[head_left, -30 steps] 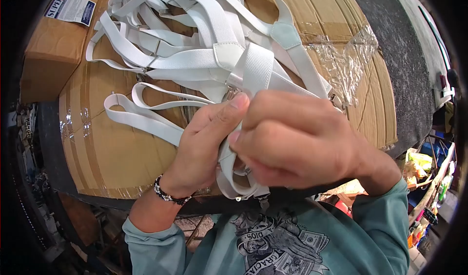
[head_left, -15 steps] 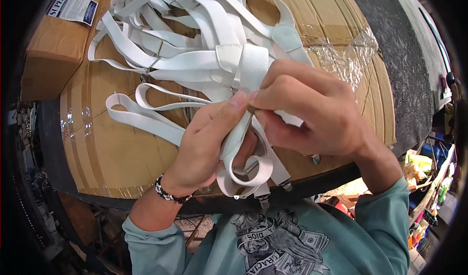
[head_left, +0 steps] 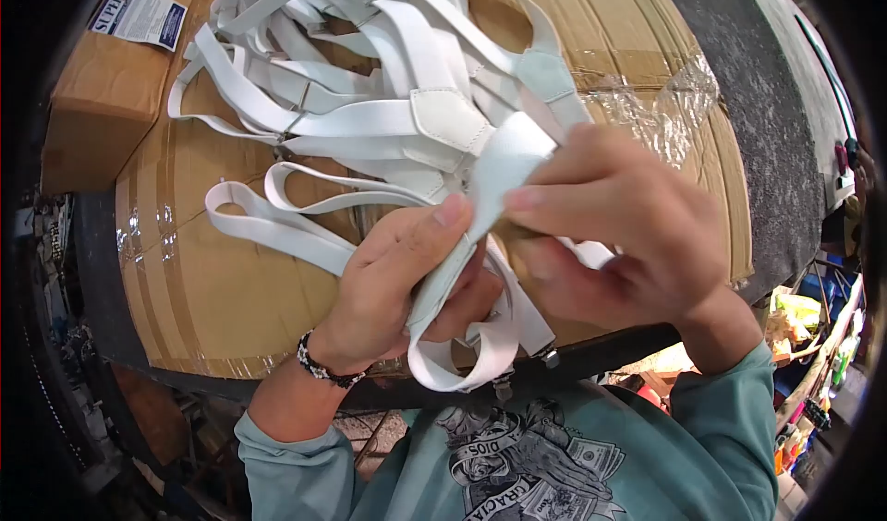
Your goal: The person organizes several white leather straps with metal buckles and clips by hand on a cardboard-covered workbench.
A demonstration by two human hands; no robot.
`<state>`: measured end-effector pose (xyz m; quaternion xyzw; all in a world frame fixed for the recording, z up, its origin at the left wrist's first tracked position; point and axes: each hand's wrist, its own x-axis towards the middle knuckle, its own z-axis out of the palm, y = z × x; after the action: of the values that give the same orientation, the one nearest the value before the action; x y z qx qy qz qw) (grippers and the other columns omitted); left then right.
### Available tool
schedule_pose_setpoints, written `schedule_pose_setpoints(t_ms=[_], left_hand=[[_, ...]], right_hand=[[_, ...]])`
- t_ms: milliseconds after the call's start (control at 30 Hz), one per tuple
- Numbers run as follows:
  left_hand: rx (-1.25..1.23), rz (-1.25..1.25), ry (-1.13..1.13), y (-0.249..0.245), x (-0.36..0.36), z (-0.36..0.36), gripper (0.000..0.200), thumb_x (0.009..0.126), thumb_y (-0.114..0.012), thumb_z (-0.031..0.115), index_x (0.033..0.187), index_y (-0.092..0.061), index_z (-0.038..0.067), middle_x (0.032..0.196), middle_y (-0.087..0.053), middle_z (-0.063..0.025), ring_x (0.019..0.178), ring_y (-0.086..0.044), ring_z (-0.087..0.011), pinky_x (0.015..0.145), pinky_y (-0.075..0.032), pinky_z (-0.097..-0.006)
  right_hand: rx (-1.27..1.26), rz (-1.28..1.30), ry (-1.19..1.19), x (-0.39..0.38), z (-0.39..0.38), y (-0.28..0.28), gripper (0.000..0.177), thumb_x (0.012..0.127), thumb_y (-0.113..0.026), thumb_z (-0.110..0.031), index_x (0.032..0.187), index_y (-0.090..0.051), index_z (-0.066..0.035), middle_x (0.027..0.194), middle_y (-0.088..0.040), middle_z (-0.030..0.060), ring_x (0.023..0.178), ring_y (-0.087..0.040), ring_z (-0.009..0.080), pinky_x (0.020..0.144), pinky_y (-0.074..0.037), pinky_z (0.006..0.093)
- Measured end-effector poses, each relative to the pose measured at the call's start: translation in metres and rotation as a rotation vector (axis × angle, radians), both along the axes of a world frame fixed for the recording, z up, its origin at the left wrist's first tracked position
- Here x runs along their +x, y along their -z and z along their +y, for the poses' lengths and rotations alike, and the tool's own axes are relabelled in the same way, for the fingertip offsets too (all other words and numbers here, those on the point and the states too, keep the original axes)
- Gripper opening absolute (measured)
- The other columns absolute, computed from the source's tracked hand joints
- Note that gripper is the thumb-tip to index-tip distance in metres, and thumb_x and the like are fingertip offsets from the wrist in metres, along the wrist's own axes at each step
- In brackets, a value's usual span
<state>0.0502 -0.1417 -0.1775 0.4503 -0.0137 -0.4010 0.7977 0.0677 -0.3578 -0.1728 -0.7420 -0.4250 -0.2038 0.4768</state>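
My left hand [head_left: 393, 267] is closed around a pair of white suspenders [head_left: 507, 163], its thumb pressing on the strap beside a pale stitched patch [head_left: 442, 283]. Below the fingers a strap loop [head_left: 465, 366] curls out, and a metal clip [head_left: 552, 357] hangs by the table edge. My right hand [head_left: 633, 230], smeared by motion, is just right of the strap with fingers drawn together. What its fingertips pinch, if anything, is hidden. Beyond both hands lies a heap of more white suspenders [head_left: 360, 119] with metal buckles and stitched patches.
Flattened cardboard [head_left: 222, 308] covers the dark table [head_left: 767, 87], with loose clear tape [head_left: 661, 119] at its right. A cardboard box [head_left: 115, 87] with a label stands at the far left. Assorted clutter [head_left: 813, 355] lies beyond the table at the right.
My right hand has moved right and slightly down, away from the left thumb. The held strap has twisted and leans right, and the loop below has shifted a little lower.
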Motion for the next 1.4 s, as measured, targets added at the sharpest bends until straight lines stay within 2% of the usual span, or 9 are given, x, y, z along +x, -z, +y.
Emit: schedule_pose_setpoints(t_ms=[100, 233, 600, 1100, 1400], left_hand=[[-0.21, -0.03, 0.057, 0.009, 0.001, 0.003, 0.055, 0.112, -0.034, 0.041, 0.07, -0.046, 0.008, 0.051, -0.039, -0.0004, 0.043, -0.034, -0.01, 0.044, -0.023, -0.0283], [-0.197, 0.009, 0.076, 0.003, 0.002, 0.005, 0.055, 0.112, -0.033, 0.042, 0.072, -0.047, 0.007, 0.05, -0.035, 0.0013, 0.043, -0.034, -0.0093, 0.044, -0.023, -0.0284], [-0.224, -0.02, 0.069, 0.006, 0.001, 0.007, 0.052, 0.112, -0.034, 0.041, 0.081, -0.053, 0.003, 0.053, -0.046, -0.0036, 0.044, -0.038, -0.0096, 0.044, -0.029, -0.0264], [-0.229, -0.043, 0.091, 0.006, 0.0, 0.008, 0.046, 0.11, -0.043, 0.04, 0.087, -0.057, 0.002, 0.061, -0.051, -0.0021, 0.05, -0.043, -0.0075, 0.047, -0.033, -0.0246], [-0.201, -0.076, 0.108, 0.006, -0.002, 0.009, 0.046, 0.11, -0.045, 0.038, 0.09, -0.059, 0.0, 0.067, -0.054, -0.0002, 0.057, -0.044, -0.0051, 0.05, -0.034, -0.0233]], right_hand=[[0.034, 0.016, -0.022, -0.004, -0.005, -0.004, 0.026, 0.083, -0.07, 0.004, 0.108, -0.063, 0.007, 0.088, -0.066, 0.0185, 0.067, -0.059, 0.0187, 0.058, -0.046, 0.03], [0.006, 0.055, -0.013, -0.005, -0.007, -0.003, 0.027, 0.085, -0.067, 0.003, 0.11, -0.061, 0.007, 0.09, -0.065, 0.0194, 0.069, -0.059, 0.0187, 0.061, -0.047, 0.0297], [-0.062, 0.175, -0.029, -0.004, -0.014, -0.006, 0.024, 0.089, -0.061, 0.001, 0.111, -0.055, 0.01, 0.095, -0.063, 0.0217, 0.078, -0.06, 0.0197, 0.069, -0.049, 0.0274], [-0.04, 0.231, -0.022, -0.007, -0.013, -0.006, 0.027, 0.09, -0.061, 0.001, 0.114, -0.053, 0.01, 0.097, -0.062, 0.0242, 0.078, -0.057, 0.0176, 0.07, -0.047, 0.0268], [-0.009, 0.152, -0.008, -0.005, -0.011, -0.005, 0.026, 0.091, -0.065, -0.006, 0.11, -0.056, 0.009, 0.092, -0.063, 0.0225, 0.074, -0.058, 0.0177, 0.068, -0.046, 0.0274]])
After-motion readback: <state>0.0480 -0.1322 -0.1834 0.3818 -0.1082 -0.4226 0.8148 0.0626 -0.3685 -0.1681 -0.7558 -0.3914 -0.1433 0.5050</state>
